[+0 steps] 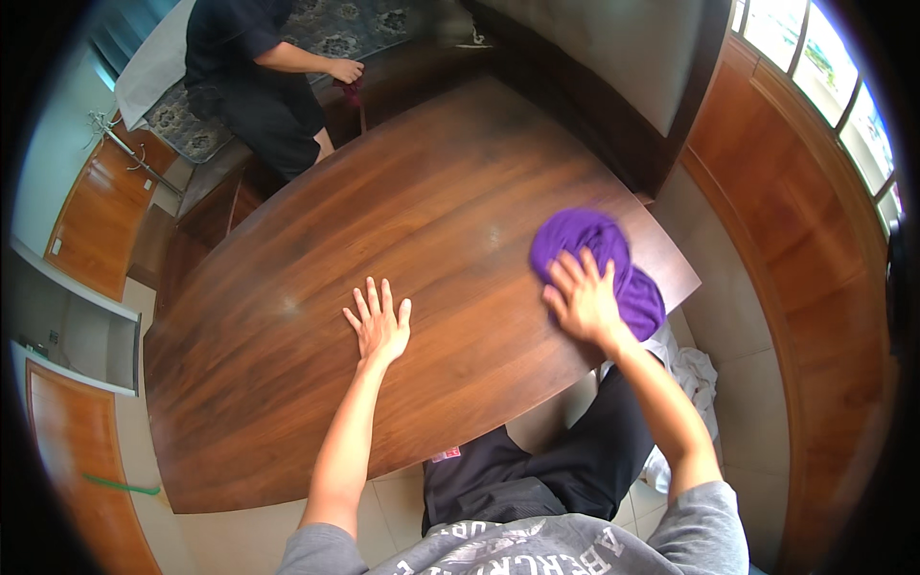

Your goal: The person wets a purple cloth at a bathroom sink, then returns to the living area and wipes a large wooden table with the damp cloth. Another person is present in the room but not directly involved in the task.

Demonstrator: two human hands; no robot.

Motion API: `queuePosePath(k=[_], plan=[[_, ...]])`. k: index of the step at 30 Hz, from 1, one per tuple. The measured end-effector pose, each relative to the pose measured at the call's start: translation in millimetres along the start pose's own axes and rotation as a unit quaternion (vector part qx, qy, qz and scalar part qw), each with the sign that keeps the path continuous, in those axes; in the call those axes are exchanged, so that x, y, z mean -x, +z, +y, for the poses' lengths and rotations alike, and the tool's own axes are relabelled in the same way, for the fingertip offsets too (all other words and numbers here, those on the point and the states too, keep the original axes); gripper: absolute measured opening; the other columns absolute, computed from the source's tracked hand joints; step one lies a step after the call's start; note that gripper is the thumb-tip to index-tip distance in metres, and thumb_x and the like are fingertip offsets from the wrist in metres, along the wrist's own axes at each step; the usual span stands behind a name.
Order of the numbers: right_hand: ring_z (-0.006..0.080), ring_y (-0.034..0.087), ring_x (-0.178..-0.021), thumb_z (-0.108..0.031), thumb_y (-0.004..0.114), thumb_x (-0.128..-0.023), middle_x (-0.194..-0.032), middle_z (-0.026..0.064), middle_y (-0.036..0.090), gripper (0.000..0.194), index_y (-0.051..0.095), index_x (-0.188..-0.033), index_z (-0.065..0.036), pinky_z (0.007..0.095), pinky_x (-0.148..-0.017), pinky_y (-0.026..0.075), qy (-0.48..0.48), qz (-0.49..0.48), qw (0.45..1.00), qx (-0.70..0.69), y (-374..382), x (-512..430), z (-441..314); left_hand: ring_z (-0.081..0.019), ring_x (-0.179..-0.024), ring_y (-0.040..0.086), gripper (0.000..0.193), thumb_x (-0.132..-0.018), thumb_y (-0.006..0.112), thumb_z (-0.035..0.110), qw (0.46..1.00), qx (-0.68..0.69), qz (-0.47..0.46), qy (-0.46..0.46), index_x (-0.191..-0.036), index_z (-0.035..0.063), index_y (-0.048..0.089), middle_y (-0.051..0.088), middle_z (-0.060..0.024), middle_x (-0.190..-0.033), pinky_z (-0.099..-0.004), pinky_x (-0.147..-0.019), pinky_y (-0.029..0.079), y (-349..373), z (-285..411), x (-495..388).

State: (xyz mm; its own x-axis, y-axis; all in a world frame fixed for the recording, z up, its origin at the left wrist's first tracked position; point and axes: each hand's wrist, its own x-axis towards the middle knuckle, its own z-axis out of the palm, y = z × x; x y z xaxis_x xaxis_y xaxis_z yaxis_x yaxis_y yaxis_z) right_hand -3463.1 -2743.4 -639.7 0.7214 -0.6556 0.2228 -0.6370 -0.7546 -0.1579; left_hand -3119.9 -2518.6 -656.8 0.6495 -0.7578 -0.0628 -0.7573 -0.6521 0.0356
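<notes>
A large dark-brown wooden panel (445, 237) lies before me, its near edge at my thighs. My left hand (379, 329) rests on it left of centre, palm down, fingers spread, holding nothing. Near the panel's right corner my right hand (583, 296) presses on a bunched purple cloth (581, 230). Its fingers are spread over the cloth and do not visibly close round it; the palm side is hidden. Part of the cloth bulges out to the right of my wrist, by the panel's edge.
A person in dark clothes (237, 79) stands beyond the far edge, a dark red cloth (348, 90) in one hand. Behind is a patterned mattress (345, 29). White plastic sheeting (693, 381) lies on the floor at right. A coat stand (133, 151) is at left.
</notes>
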Motion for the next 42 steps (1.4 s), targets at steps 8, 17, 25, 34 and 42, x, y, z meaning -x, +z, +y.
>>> queuePosePath(k=[8, 17, 25, 34, 42], plan=[[0.0339, 0.037, -0.156, -0.052, 0.065, -0.1, -0.16, 0.0063, 0.054, 0.055, 0.065, -0.147, -0.023, 0.071, -0.123, 0.025, 0.036, -0.031, 0.998, -0.039, -54, 59, 64, -0.0482, -0.165, 0.005, 0.078, -0.113, 0.027, 0.061, 1.0, 0.003, 0.027, 0.01, -0.172, 0.0102, 0.024, 0.009, -0.018, -0.181, -0.0756, -0.127, 0.003, 2, 1, 3], [0.0396, 0.062, -0.125, -0.021, 0.068, -0.099, -0.127, 0.0199, 0.068, 0.037, 0.068, -0.132, -0.005, 0.0573, -0.107, 0.05, 0.091, 0.112, 0.985, -0.091, -13, -23, 76, -0.0453, -0.166, -0.002, 0.081, -0.112, 0.019, 0.064, 1.0, 0.008, -0.008, -0.004, -0.174, 0.0125, 0.017, 0.004, -0.0155, -0.182, -0.0743, -0.127, -0.003, -9, 0, -4], [0.0194, 0.069, -0.116, -0.026, 0.072, -0.105, -0.122, 0.0127, 0.077, 0.04, 0.069, -0.136, -0.001, 0.0343, -0.106, 0.051, 0.165, 0.319, 0.824, -0.438, -149, -70, 40, -0.0469, -0.165, 0.006, 0.077, -0.115, 0.023, 0.058, 1.0, -0.02, -0.019, -0.013, -0.173, 0.0077, 0.019, 0.008, -0.0179, -0.181, -0.0736, -0.128, 0.006, 3, -3, 5], [0.0474, 0.035, -0.155, -0.064, 0.06, -0.1, -0.159, 0.0194, 0.051, 0.067, 0.069, -0.143, -0.013, 0.0688, -0.124, 0.027, 0.165, 0.044, 0.984, 0.048, -26, 10, 80, -0.0434, -0.166, 0.009, 0.073, -0.115, 0.031, 0.057, 0.999, -0.039, 0.034, 0.013, -0.174, 0.0147, 0.02, 0.011, -0.0127, -0.182, -0.0735, -0.127, 0.01, 16, 0, -6], [0.0354, 0.051, -0.138, -0.052, 0.072, -0.093, -0.128, 0.0176, 0.063, 0.053, 0.072, -0.129, -0.013, 0.0669, -0.111, 0.038, -0.05, 0.061, 0.995, -0.066, -16, 48, 12, -0.0419, -0.166, 0.008, 0.071, -0.115, 0.029, 0.056, 0.999, -0.04, 0.024, -0.004, -0.174, 0.017, 0.02, 0.011, -0.0104, -0.182, -0.0721, -0.128, 0.009, 15, -19, -5]])
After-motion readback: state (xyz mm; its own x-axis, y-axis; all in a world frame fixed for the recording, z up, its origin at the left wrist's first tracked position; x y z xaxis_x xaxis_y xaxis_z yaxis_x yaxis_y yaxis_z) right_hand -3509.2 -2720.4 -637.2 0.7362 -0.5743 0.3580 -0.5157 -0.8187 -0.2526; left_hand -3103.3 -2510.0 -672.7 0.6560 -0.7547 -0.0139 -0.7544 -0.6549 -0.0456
